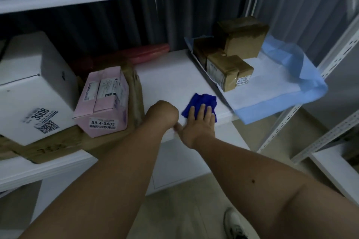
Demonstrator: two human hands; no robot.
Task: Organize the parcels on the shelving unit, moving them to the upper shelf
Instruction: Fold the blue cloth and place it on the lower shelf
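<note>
floor: at 6 o'clock, closest to us, pale tiles and one white sneaker (233, 223) poking in.
shelf edge: the white shelf (171, 75) has its front lip running from 8 o'clock up toward 3 o'clock, and both our forearms cross it.
left hand (162, 114): just past the lip, dead center, curled into a fist with the knuckles toward us. We can't make out anything inside it, so it looks closed on nothing.
right hand (198, 124): right beside the left, fingers flat and straight, pressing down on a blue cloth (202, 103) that sits on the shelf.
open room: bare white board runs from the cloth back toward 12 o'clock, a clear lane between the two parcel groups.
left parcels: at 9 o'clock, a pink box (103, 103) and a white box (33, 91) sit on a flat brown carton (58, 141) overhanging the lip.
right parcels: at 2 o'clock, brown boxes (231, 54) stacked on a light blue sheet (291, 83) that droops off the shelf's right edge.
back: a red roll (139, 54) lies against the rear.
</note>
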